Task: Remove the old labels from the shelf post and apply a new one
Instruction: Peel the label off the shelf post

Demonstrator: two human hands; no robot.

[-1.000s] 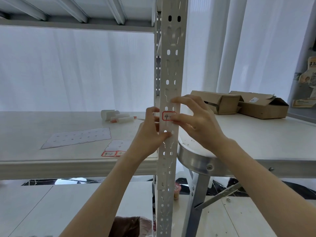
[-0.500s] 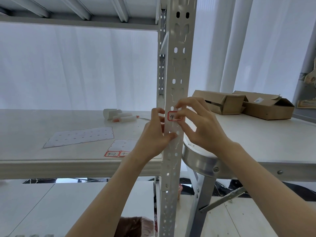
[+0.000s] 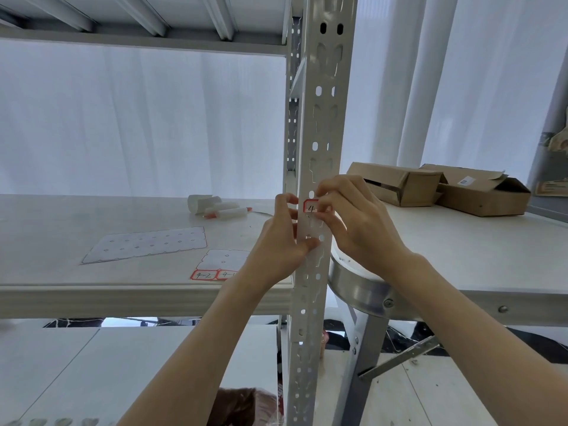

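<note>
A white perforated shelf post [image 3: 319,124] runs upright through the middle of the view. A small red-bordered label [image 3: 309,206] with a handwritten "4" sits on its front face. The fingertips of my right hand [image 3: 353,222] pinch the label's right part and cover it. Wrapped around the post's left edge just below the label is my left hand [image 3: 281,241], its thumb on the post's front.
On the shelf board [image 3: 92,296] lie an emptied sticker sheet [image 3: 147,245], a smaller sheet with two red labels [image 3: 215,265], and a marker with paper rolls [image 3: 221,209]. Two cardboard boxes [image 3: 442,187] sit on a round-cornered table [image 3: 461,259] to the right.
The view has shifted so the post and hands sit further right. Both hands stay on the post, my right fingers closing in over the label's right side.
</note>
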